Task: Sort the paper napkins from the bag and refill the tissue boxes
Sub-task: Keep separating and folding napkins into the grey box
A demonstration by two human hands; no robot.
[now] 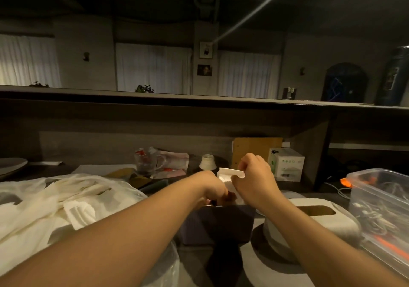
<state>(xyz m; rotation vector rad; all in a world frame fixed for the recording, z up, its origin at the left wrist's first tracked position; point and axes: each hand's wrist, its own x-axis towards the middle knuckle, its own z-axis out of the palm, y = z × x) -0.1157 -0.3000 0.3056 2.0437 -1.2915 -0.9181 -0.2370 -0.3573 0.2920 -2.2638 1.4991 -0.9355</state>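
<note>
Counter (247,258) cluttered beneath shelf (199,101), curtained room.

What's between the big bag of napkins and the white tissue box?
In the head view, a dark tissue box sits between the bag and the white tissue box, with both hands working over it.

The left hand (215,190) hides its own fingertips and the dark box's (218,224) opening.

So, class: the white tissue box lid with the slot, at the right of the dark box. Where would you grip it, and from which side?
Grip the white lid across its long sides, coming from above. Its rounded top faces up, and the clear plastic bin crowds its right end.
</note>
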